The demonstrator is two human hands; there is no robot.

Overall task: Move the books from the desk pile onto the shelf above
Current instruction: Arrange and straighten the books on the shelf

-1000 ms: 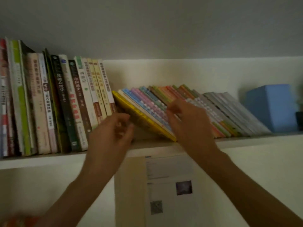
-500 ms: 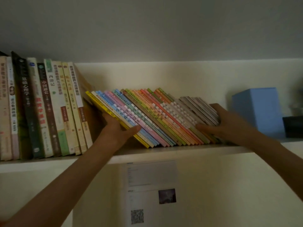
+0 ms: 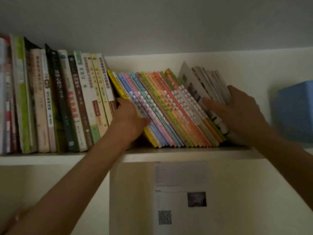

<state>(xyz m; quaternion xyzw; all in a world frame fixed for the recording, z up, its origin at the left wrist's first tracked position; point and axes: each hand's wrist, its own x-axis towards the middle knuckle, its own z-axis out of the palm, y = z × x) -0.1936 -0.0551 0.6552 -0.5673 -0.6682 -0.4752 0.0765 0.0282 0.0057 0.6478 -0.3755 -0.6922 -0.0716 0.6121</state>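
Shelf point(image 3: 169, 154): it carries a row of upright books point(image 3: 55, 102) on the left, and your slim colourful books point(image 3: 162, 107) lean left against them.
Left hand point(image 3: 129, 118): you've got it against the yellow book point(image 3: 118, 85) at the leaning set's left edge, fingers curled round that edge.
Right hand point(image 3: 237, 111): your fingers wrap the grey-white books point(image 3: 210, 82) at the set's right end, thumb across the front.
Blue box point(image 3: 294, 112): it stands on the shelf, just right of your right hand.
Paper sheet point(image 3: 181, 194): it's stuck to the wall below the shelf.
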